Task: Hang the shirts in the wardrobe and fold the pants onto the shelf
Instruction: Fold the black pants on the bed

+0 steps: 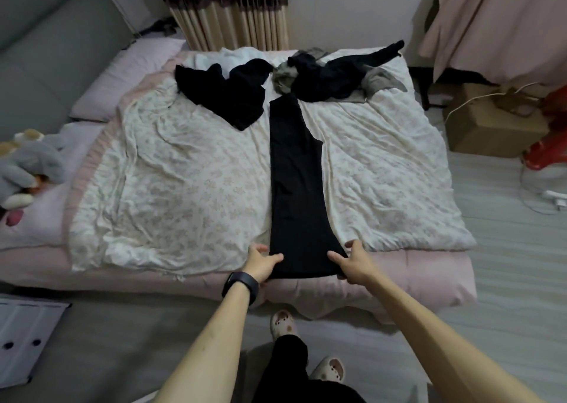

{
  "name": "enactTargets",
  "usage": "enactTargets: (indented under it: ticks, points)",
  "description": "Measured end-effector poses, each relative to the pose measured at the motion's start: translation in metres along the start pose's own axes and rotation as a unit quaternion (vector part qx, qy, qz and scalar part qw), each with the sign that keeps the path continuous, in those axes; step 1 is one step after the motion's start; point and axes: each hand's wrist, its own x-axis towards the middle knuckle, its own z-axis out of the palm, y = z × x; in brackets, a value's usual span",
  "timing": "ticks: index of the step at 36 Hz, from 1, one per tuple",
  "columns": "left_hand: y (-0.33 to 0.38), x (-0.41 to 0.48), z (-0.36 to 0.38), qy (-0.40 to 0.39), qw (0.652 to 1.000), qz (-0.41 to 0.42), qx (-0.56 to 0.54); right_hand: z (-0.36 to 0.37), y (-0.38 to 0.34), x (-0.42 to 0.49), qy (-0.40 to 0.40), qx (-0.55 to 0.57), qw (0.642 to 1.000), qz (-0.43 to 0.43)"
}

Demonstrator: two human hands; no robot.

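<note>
Both bare arms reach forward and down, the left hand (262,263), a black band (241,283) round its wrist, and the right hand (352,261) level and apart, thumbs pointing inward, fingers loosely curled.

Left hand (261,264), right hand (354,261) on pants (294,187)

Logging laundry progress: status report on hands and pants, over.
Left hand and right hand pinch the pants' near hem corners. Pants flat, lengthwise on the bed. Dark clothes heaped at the far end.
</note>
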Motion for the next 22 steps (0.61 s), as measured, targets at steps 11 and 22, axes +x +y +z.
enactTargets:
  ticks: [11,22]
  points:
    - [0.107,0.001,-0.050,-0.096,0.974,0.083,-0.187,-0.056,-0.093,0.025,-0.049,0.279,0.955,-0.087]
    - [0.245,0.127,-0.080,0.149,0.937,0.299,0.101,-0.093,-0.229,0.152,0.120,0.003,0.953,-0.278]
